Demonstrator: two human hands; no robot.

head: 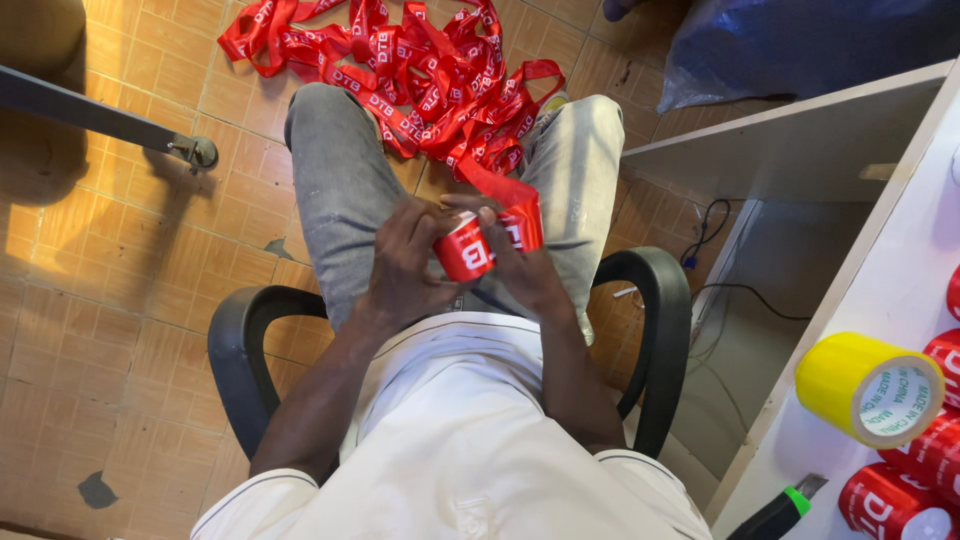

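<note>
Seated person winding red ribbon into a small roll over the lap

Left hand (405, 265) and right hand (520, 262) both close around the roll of red ribbon (465, 248), held between the knees; a long tangled heap of loose ribbon (400, 60) lies on the far floor, so most seems left to wind, while finished red rolls (900, 500) and a yellow tape roll (870, 385) sit on the white table (890, 290) at right

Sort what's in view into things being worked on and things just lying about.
In hand:
left hand
right hand
small red ribbon roll
loose red ribbon pile

Lying about:
yellow tape roll
finished red rolls
green-tipped cutter
blue plastic bag
</note>
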